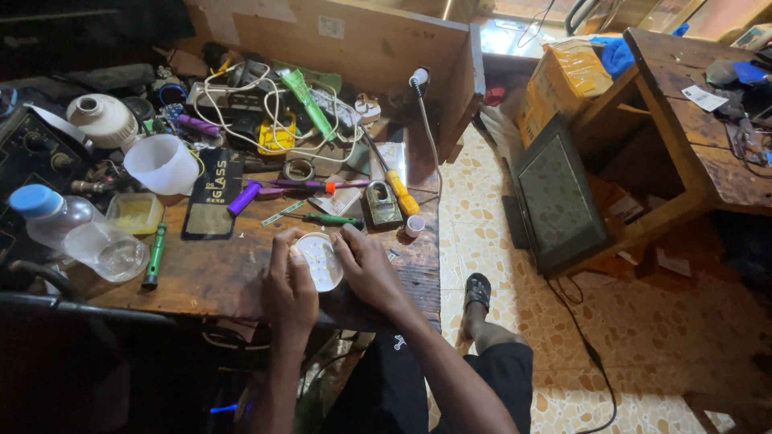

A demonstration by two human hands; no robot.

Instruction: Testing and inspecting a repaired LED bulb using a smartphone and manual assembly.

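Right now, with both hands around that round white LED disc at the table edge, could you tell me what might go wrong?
1. The round white LED disc is held by the left hand and right hand near the wooden table's front edge; a slip could drop it to the floor.
2. The small white cap and brass padlock lie close by; an elbow might knock them off.

My view takes in: one worn wooden workbench [241, 277], dark and scratched, with a plywood back panel [354, 40]. Floor [667, 321] of cream and orange patterned tile (glossy where daylight strikes near the top). One second wooden table [700, 153] at right, open underneath. One flat dark panel [556, 201] leaning against it. One black cable [587, 341] trailing across the tiles.
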